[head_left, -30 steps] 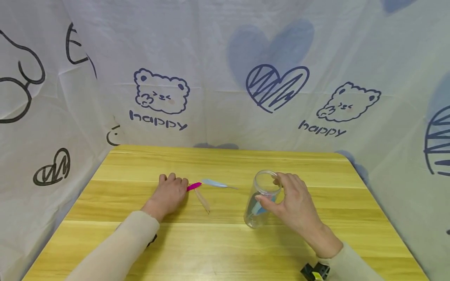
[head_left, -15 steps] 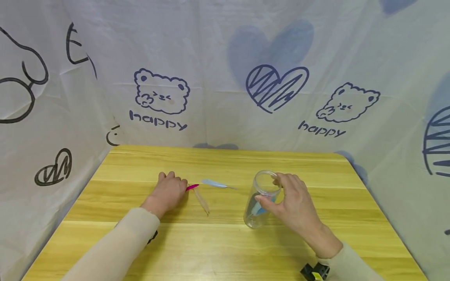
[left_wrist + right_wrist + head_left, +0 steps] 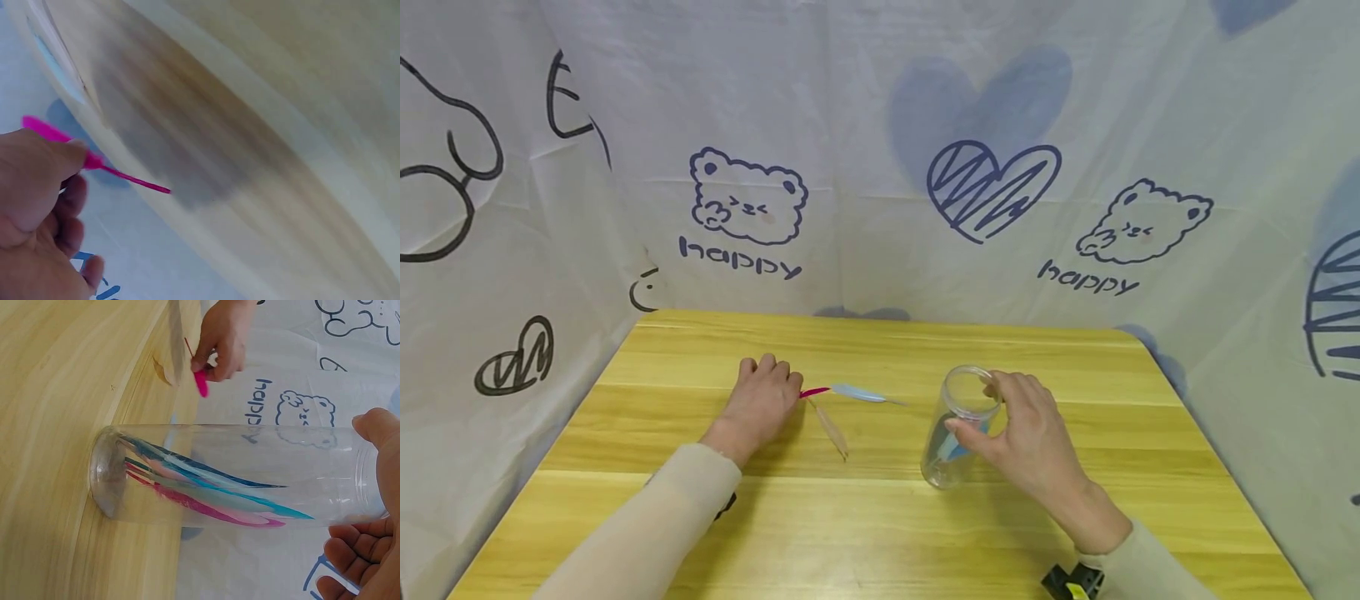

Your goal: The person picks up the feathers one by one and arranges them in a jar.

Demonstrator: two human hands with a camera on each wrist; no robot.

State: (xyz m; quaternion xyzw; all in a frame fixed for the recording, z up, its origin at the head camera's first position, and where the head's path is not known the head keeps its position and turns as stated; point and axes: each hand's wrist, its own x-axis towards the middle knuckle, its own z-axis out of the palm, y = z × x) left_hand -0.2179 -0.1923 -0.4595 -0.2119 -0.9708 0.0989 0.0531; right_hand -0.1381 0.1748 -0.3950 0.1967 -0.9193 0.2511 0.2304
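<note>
My left hand (image 3: 760, 408) pinches a magenta feather (image 3: 814, 392) between thumb and fingers. In the left wrist view its bare quill (image 3: 137, 182) points away from the thumb, above the tabletop. My right hand (image 3: 1037, 442) holds a clear cylindrical jar (image 3: 936, 471) near its open rim, thumb on the near side and fingers on the far side. Upright on the table, the jar contains several feathers (image 3: 219, 487) in dark blue, turquoise, pale and magenta, leaning against its wall. The left fingertips are hidden in the head view.
Between the hands lie a light blue feather (image 3: 859, 392) and a beige feather (image 3: 831, 431) on the wooden table (image 3: 865, 533). A white cloth (image 3: 865, 125) printed with bears and hearts hangs behind the table and along its sides.
The magenta feather has turned in my left fingers and shows a thinner edge in the head view. My left hand has shifted slightly; the right hand and jar stay put.
</note>
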